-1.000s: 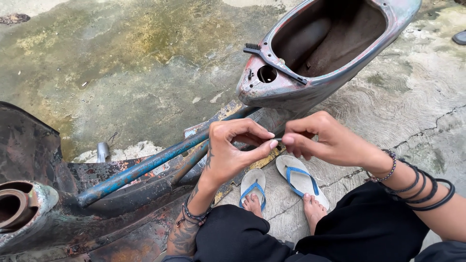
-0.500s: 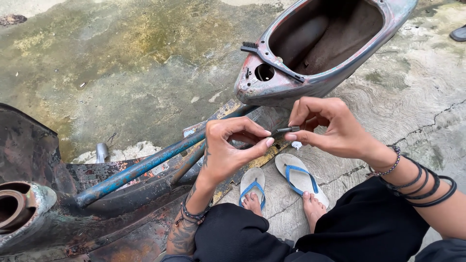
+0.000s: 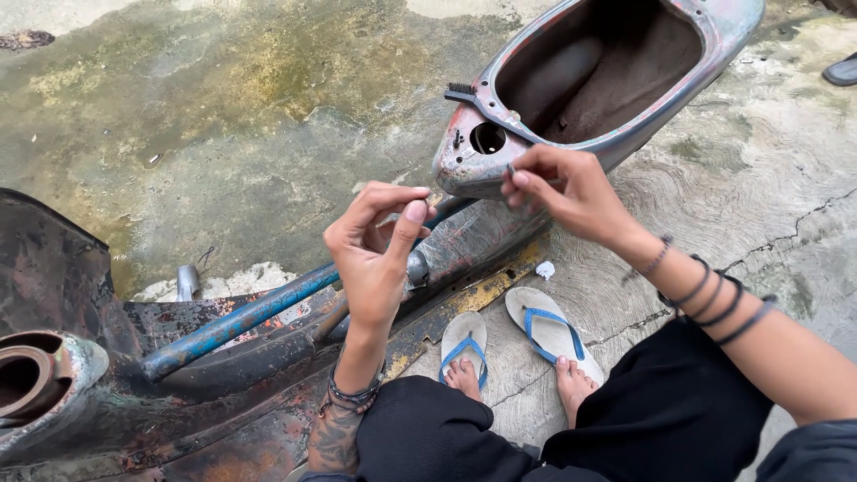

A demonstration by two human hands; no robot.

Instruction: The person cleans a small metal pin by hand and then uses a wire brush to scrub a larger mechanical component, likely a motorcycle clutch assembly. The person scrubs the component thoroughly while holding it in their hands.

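My right hand (image 3: 571,192) pinches a small thin dark metal piece (image 3: 511,169) right beside the round hole (image 3: 487,138) in the rear end of a rusty, stripped scooter body (image 3: 714,45). Lower and to the left, my left hand (image 3: 375,254) hovers with fingers curled and thumb raised, and nothing shows in it. It hangs just above a short grey metal stub (image 3: 417,268) on the scooter's floor section and near a blue tube (image 3: 241,317).
A small black wire brush (image 3: 462,90) rests on the rim of the open seat cavity. A rusty round opening (image 3: 27,379) sits at the far left. My feet wear blue-strapped flip-flops (image 3: 544,326) on cracked concrete, with a white scrap (image 3: 544,270) nearby.
Both hands were together on the small piece over the frame. My right hand has since carried it up to the round hole, and my left hand has let go and stayed low.
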